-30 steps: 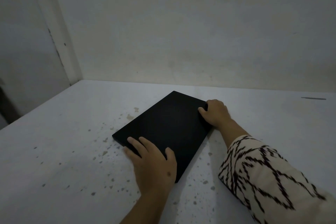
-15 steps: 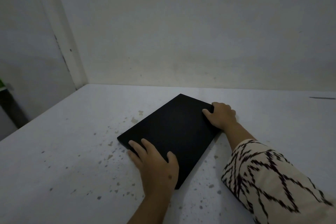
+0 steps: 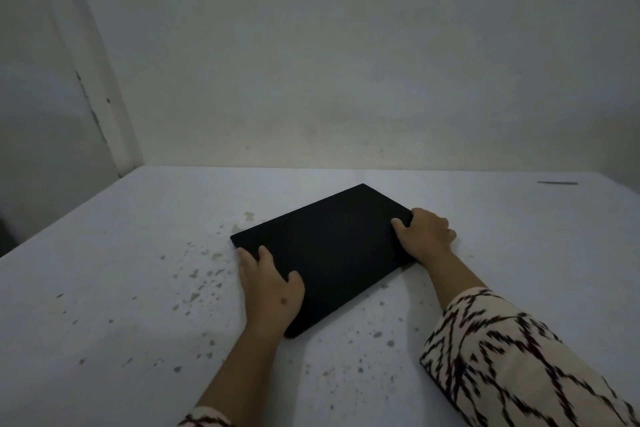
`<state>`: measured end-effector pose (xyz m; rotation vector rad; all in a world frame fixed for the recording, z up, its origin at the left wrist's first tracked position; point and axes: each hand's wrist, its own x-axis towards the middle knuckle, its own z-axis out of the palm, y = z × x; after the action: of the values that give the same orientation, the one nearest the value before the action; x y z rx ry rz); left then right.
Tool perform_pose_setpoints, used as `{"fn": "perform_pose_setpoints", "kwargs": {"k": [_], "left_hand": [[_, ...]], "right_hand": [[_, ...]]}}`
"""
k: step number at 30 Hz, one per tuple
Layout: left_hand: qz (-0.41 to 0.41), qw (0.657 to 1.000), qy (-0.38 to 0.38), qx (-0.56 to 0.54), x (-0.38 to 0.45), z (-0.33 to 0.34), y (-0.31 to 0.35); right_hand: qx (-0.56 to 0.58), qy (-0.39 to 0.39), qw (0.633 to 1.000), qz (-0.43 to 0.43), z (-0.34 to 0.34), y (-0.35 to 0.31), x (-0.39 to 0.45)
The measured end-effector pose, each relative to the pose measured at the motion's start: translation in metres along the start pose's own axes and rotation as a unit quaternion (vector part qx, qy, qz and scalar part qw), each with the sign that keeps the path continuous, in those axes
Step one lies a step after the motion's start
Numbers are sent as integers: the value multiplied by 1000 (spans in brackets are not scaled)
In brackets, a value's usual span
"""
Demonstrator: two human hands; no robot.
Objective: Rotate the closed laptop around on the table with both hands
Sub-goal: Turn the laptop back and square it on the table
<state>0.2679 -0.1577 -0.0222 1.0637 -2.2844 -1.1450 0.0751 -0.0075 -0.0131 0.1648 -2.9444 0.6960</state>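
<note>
Laptop (image 3: 332, 246) flat, askew, gripped between left hand (image 3: 272, 291), right hand (image 3: 424, 234).

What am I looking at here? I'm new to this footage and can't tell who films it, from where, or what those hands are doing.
There is no machine: a person wears one wide-angle camera on the head, looking forward and down, so you see their own two arms. This is the only view. A closed black laptop lies flat and skewed on a speckled white table that meets a pale wall. The left hand grips the near-left edge, its fingers lying on the lid. The right hand holds the right corner; a patterned sleeve covers that forearm. Both hands grip the laptop, which rests on the table, not lifted.
</note>
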Motion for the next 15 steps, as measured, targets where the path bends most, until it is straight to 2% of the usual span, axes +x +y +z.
{"fn": "perform_pose_setpoints", "kwargs": {"k": [4,9,15], "left_hand": [[10,1000,-8,9,1,-4,1],[-51,988,68,127,-5,-1,-2],[-14,992,57,116,-6,5,-8]], "right_hand": [[-1,-2,1000,12,-5,6,-9],[-23,-24,999,7,-12,9,-12],[-45,-36,998,1,-13,9,-9]]}}
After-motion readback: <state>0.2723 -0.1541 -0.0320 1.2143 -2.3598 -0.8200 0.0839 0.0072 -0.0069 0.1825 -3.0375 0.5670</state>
